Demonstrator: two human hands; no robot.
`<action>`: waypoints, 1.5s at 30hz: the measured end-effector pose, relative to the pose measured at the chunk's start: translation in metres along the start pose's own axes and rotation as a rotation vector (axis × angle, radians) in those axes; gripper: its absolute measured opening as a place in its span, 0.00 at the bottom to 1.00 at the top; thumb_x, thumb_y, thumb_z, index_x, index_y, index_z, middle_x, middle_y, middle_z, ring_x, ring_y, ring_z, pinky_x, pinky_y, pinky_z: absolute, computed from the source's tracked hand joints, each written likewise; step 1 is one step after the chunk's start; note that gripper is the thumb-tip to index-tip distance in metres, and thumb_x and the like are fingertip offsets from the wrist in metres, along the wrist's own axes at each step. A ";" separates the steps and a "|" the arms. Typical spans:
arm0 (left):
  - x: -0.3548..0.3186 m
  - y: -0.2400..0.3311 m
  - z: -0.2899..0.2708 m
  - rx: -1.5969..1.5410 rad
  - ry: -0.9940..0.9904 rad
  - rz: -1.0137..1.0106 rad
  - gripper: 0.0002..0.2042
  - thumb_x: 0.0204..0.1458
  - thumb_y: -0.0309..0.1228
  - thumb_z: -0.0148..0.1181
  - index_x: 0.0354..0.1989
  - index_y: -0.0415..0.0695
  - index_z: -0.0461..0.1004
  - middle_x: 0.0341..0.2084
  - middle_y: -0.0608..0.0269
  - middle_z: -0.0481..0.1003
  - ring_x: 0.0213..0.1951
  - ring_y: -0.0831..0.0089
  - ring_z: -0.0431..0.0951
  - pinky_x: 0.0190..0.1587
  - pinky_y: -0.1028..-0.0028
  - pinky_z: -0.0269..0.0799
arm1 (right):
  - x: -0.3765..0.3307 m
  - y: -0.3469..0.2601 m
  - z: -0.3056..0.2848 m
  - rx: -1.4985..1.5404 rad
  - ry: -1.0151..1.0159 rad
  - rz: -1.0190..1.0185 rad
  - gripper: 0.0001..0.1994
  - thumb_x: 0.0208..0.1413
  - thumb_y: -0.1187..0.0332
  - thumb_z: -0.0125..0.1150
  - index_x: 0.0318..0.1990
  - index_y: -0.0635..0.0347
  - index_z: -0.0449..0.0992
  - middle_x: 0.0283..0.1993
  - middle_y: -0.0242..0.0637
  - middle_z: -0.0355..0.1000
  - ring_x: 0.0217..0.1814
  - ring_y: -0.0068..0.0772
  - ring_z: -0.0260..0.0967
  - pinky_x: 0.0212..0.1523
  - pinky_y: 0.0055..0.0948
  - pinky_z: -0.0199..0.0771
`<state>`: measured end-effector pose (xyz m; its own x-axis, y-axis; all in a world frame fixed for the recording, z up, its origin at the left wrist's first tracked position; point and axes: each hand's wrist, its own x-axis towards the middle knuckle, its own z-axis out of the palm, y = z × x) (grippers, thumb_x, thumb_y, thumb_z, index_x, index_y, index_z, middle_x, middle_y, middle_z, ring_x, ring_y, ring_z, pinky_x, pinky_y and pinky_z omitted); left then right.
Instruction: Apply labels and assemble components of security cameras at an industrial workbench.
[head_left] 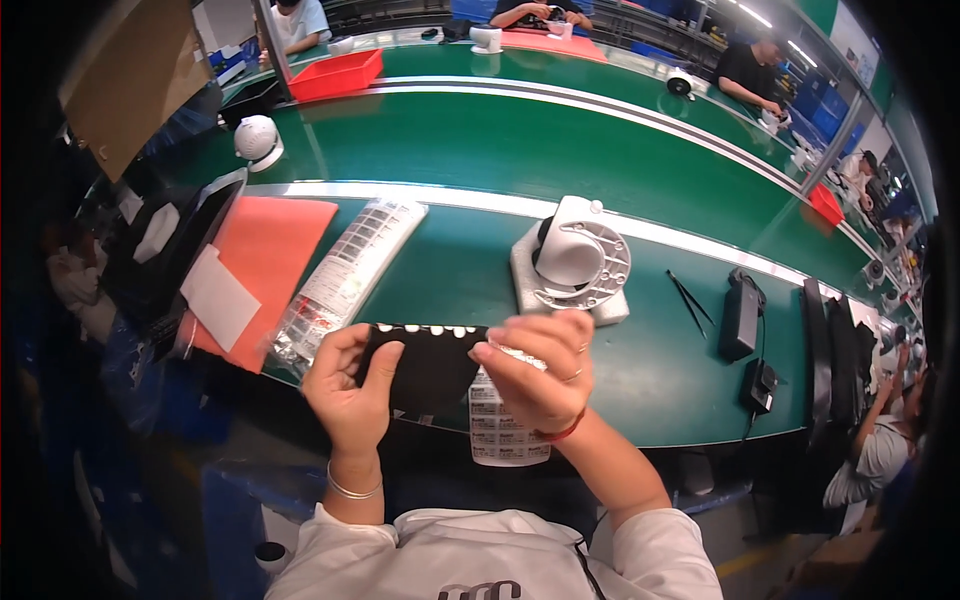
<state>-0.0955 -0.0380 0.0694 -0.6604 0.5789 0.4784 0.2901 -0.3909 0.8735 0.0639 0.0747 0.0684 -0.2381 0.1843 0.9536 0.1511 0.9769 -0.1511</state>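
Observation:
My left hand (350, 395) grips the left end of a flat black piece (432, 368) with a row of white round spots along its far edge. The thumb lies on its face and the fingers go behind it. My right hand (545, 370) is closed at the right end of that piece, its thumb and fingertips near the corner. From under this hand hangs a white label sheet (508, 432) with rows of small printed labels. Beyond the hands, a white camera housing (578, 262) with a ring-shaped bracket rests on a white foam block (522, 283).
To the left lie a plastic-wrapped strip of labels (350, 265) and an orange mat (290, 235) with a white paper (222, 300). Tweezers (690, 302) and a black power adapter (740, 322) are at right. A white dome camera (258, 140) stands farther back; co-workers sit across the bench.

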 end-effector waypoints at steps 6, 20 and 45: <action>0.000 -0.015 0.002 -0.072 -0.055 -0.040 0.11 0.50 0.17 0.65 0.41 0.33 0.72 0.32 0.62 0.78 0.33 0.81 0.77 0.38 0.83 0.72 | 0.013 0.116 -0.027 -0.083 -0.014 0.367 0.04 0.48 0.75 0.65 0.32 0.58 0.82 0.43 0.38 0.78 0.54 0.45 0.70 0.54 0.39 0.67; 0.017 -0.035 0.012 -0.054 -0.182 -0.132 0.10 0.50 0.18 0.65 0.40 0.32 0.73 0.31 0.59 0.80 0.34 0.79 0.79 0.38 0.81 0.75 | 0.006 0.130 -0.024 -0.199 -0.134 0.236 0.09 0.46 0.74 0.67 0.36 0.52 0.83 0.41 0.31 0.79 0.40 0.30 0.76 0.61 0.40 0.59; 0.017 -0.034 0.006 -0.155 -0.202 -0.134 0.09 0.51 0.18 0.64 0.40 0.33 0.74 0.32 0.62 0.79 0.34 0.80 0.79 0.38 0.82 0.74 | 0.032 0.150 -0.032 0.214 -0.449 0.611 0.06 0.55 0.71 0.63 0.36 0.64 0.79 0.33 0.36 0.74 0.36 0.24 0.70 0.36 0.23 0.69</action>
<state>-0.1120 -0.0104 0.0487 -0.5299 0.7573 0.3818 0.0902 -0.3973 0.9132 0.1098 0.2239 0.0845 -0.5438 0.6768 0.4962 0.2026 0.6796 -0.7050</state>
